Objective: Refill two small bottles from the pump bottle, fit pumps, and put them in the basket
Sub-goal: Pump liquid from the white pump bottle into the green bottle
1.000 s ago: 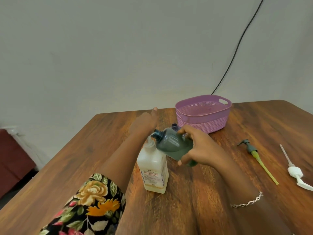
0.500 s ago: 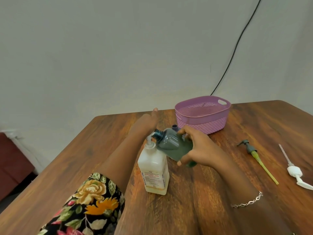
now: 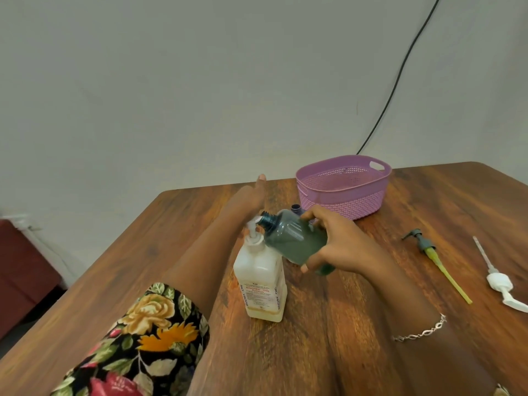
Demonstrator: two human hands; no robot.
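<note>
Above the table, the right hand grips a tilted green bottle, neck at the spout of the pump bottle; the left hand hides its fingers.

Pump bottle, white label: red lettering, front panel, reads "BIOCHEK CHG", with "Handrub" beneath. Same "BIOCHEK CHG" repeated vertically along left and right label edges. Short dark word above the red heading, too small to read. Smaller print lower on the label blurred, illegible. No other readable text, numbers or signs.
</note>
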